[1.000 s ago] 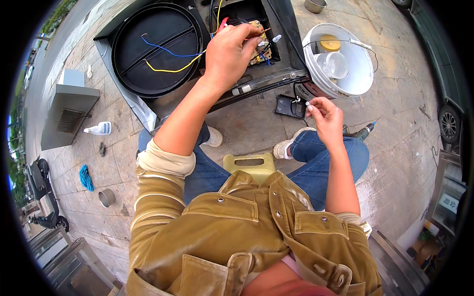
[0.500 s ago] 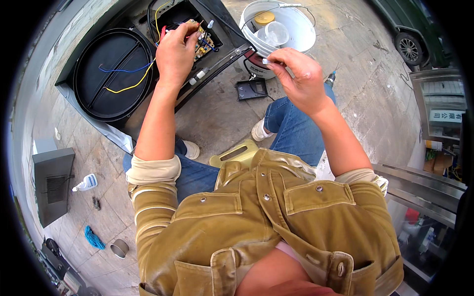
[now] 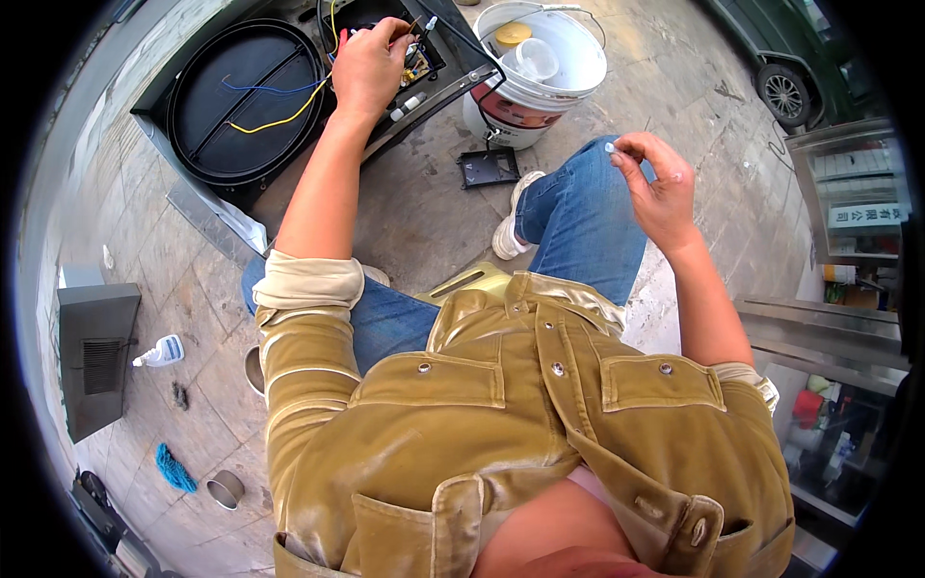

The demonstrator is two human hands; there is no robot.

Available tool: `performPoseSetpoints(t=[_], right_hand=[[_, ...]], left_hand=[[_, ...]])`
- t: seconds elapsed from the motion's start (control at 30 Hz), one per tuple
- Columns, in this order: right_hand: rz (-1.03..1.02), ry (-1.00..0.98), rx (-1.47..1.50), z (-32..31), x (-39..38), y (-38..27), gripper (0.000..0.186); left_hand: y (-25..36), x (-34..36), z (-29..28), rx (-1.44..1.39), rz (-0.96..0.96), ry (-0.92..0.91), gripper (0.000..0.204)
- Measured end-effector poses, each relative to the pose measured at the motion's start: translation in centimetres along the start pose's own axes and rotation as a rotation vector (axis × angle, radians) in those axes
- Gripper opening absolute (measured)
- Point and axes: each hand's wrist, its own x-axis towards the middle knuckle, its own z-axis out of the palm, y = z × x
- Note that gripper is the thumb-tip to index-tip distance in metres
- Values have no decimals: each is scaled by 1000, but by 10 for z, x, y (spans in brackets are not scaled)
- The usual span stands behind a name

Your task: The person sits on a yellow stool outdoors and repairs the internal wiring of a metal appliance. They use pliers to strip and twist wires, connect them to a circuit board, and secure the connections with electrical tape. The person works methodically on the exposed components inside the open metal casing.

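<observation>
A dark metal appliance housing (image 3: 154, 101) with a round black recess (image 3: 241, 60) lies open at the upper left. My left hand (image 3: 369, 75) is over its wiring bay, thumb and fingers pinched beside a circuit board (image 3: 416, 67) that they partly cover. What it pinches is too small to make out. Blue wire (image 3: 275, 91) and yellow wire (image 3: 279, 121) trail into the recess. My right hand (image 3: 665, 193) is raised above my right knee, away from the housing. Its thumb and forefinger are closed on a small white piece (image 3: 611, 148).
A white bucket (image 3: 496, 101) holding plastic tubs stands beside the housing. A small black frame (image 3: 488, 168) lies in front of it. On the left are a grey vented panel (image 3: 99, 356), a white bottle (image 3: 164, 351), a blue cloth (image 3: 175, 467) and a metal ring (image 3: 225, 489).
My right hand has moved right and slightly down, away from the bucket, still pinching the small white piece. My left hand stays at the circuit board. The whole view has shifted somewhat.
</observation>
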Motion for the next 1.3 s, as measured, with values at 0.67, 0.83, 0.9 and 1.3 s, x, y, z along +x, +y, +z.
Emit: performPoseSetpoints(t=[0.67,0.83,0.9,1.3], right_hand=[[8,-3,50,-2,-22,-24,11],[34,6,78,-2,-30,-16,10],[33,-5,80,-2,-27,-14,10],[66,-52,334,55,79,9,10]], left_hand=[[-3,-2,1,6,79,53,14],[-5,1,3,-8,75,48,14],[-8,-1,3,-7,67,40,14],[4,0,-3,-49,59,38,13]])
